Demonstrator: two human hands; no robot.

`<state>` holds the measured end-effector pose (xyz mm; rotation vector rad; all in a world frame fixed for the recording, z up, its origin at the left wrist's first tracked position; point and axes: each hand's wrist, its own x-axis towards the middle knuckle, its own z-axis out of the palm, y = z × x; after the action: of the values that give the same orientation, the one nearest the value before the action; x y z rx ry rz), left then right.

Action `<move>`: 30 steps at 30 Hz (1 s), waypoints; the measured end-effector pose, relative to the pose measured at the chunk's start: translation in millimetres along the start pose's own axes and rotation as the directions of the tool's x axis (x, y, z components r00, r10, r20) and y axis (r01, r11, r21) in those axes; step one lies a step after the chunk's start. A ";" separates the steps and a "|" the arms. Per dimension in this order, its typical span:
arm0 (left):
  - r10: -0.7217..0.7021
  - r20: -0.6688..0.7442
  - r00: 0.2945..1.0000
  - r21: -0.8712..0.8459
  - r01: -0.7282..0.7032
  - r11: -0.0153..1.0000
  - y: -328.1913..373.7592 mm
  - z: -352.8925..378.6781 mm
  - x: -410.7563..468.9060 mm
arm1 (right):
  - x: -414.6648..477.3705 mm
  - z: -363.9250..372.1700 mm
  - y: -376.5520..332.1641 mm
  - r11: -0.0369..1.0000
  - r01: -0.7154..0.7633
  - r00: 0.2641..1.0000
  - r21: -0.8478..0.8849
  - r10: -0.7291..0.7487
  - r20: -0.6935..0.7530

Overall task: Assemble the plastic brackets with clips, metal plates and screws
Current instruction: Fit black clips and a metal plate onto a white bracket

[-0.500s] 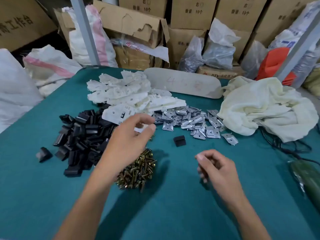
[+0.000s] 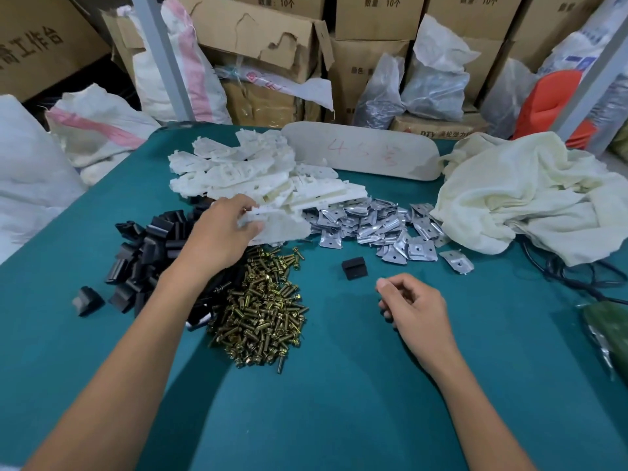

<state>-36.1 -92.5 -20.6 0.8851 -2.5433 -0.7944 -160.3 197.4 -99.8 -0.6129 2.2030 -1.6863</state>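
Observation:
A heap of white plastic brackets (image 2: 258,175) lies at the back of the green table (image 2: 339,402). My left hand (image 2: 221,232) reaches over the piles and pinches one white bracket (image 2: 278,226) at the heap's near edge. To the left lies a pile of black clips (image 2: 149,246), and one lone black clip (image 2: 354,267) sits mid-table. Brass screws (image 2: 265,307) are heaped in front. Shiny metal plates (image 2: 373,226) spread to the right of the brackets. My right hand (image 2: 414,311) hovers low over the cloth, fingers loosely curled; nothing shows in it.
A cream cloth (image 2: 530,198) is bunched at the right, with black cables (image 2: 577,283) and a dark green object (image 2: 608,328) beyond it. A grey board (image 2: 363,151) lies at the back. Cardboard boxes (image 2: 258,39) and sacks (image 2: 95,127) surround the table. A stray black clip (image 2: 86,300) lies far left.
My left hand has moved forward from above the screws to the bracket heap and taken hold of a white bracket. My right hand has hardly moved.

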 end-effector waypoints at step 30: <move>0.060 -0.042 0.997 0.139 -0.054 0.989 22.6 24.3 -51.5 | -7.3 0.6 3.4 0.891 0.196 0.978 -0.409 -0.207 0.017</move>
<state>-19.2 -34.9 -32.5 0.8577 -2.5956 -0.5808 -154.3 201.3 -103.3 -0.9559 2.6151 -1.3218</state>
